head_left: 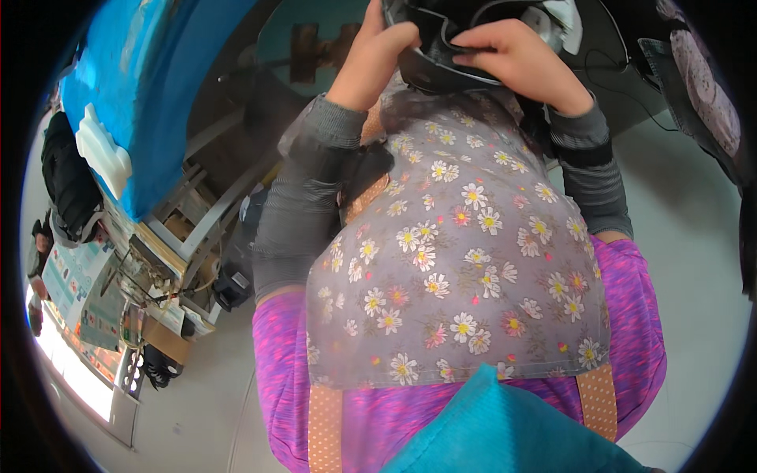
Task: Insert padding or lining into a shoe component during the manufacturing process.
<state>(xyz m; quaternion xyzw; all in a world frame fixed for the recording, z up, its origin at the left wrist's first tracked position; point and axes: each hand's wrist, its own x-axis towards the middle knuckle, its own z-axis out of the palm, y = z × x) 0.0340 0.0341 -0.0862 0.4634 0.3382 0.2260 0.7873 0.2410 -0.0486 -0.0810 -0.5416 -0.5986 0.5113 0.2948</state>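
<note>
At the top of the head view, a shiny black bag-like item (436, 69) lies in front of my waist with its opening facing up, and its upper part runs out of the picture. My left hand (377, 57) holds its left edge, thumb on top, the other fingers mostly hidden. From the right, my right hand (527, 63) is closed on the rim, thumb and forefinger pinching the dark material near the opening. A white and silvery piece (561, 27) sits just beyond my right hand; I cannot make out its kind.
A flowered apron (465, 260) covers my front. On the left, a blue covered surface (150, 87) bears a white plastic piece (104, 151). Below it stands a cluttered shelf frame (177, 236). A thin cable (623, 102) hangs at the right, near dark clothing (686, 102).
</note>
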